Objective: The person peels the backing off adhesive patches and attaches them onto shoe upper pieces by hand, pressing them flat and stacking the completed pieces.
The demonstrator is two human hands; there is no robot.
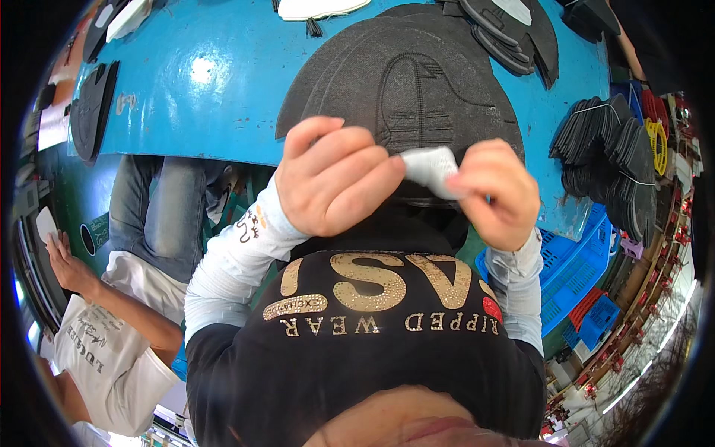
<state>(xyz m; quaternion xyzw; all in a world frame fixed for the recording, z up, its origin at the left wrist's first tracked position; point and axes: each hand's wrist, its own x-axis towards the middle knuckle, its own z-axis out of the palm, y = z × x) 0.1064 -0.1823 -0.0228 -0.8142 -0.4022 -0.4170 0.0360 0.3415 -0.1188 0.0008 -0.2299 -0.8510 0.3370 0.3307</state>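
In front of my chest, over the near edge of the table, both my hands are raised close together. A small white piece, cloth-like and a little blurred (430,168), stretches between them. Curled fingers of my left hand (339,177) close at its left end, though their grip is partly hidden. Thumb and bent fingers of my right hand (500,195) pinch the right end. Just beyond lies a stack of large, rounded dark grey sheets (350,82); stitched lines and an arched outline mark the top sheet.
The stack rests on a blue table (223,112). More dark pieces lie at the table's far right (514,33) and left edge (94,112). Tied dark bundles (596,141) hang right, above blue crates (573,261). At left sits another person (112,343), one hand by a flat white object.
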